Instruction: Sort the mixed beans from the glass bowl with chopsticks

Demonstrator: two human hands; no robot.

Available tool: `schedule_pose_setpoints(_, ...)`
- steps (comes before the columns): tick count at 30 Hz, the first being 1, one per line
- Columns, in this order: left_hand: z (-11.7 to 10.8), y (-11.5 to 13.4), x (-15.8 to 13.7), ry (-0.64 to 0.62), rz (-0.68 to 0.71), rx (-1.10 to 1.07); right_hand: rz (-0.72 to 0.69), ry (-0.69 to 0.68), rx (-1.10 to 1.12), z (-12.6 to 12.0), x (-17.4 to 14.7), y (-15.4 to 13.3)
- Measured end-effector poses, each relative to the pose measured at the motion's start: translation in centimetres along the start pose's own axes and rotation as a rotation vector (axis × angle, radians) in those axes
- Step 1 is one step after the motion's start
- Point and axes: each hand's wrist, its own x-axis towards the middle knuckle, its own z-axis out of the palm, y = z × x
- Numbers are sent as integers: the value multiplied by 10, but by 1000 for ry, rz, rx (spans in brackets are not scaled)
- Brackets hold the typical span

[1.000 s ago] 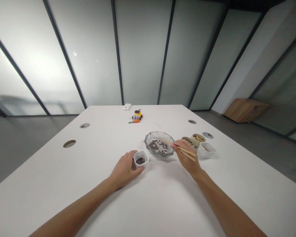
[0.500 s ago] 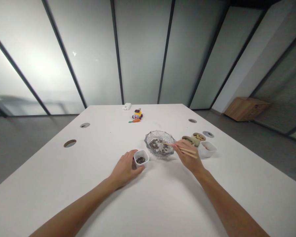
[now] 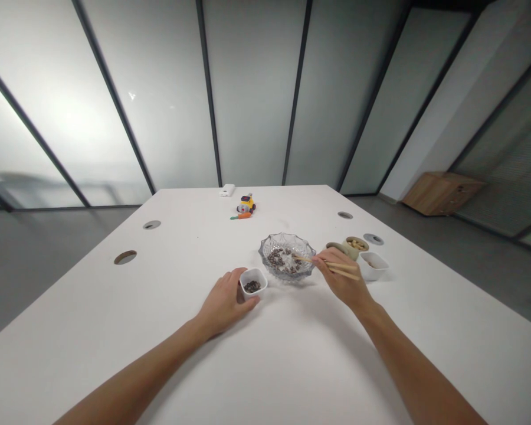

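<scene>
Your left hand (image 3: 223,301) is cupping the small white cup (image 3: 253,281) of dark seeds on the white table (image 3: 292,360), steadying it just beside the glass bowl (image 3: 287,262). Your right hand (image 3: 343,280) is gripping a pair of chopsticks (image 3: 331,267), their tips reaching into the bowl among the seeds (image 3: 279,258). The seeds are looking small and slick, so one is likely to be slipping free over the gap between bowl and cup. Your right wrist is also sitting close to the other small dishes (image 3: 371,264) and risking a knock.
</scene>
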Motion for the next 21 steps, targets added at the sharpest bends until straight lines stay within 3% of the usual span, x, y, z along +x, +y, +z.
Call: schedule_pose_setpoints(21,1,-2,0,14,19,5,23,-59,101,0,0,-4)
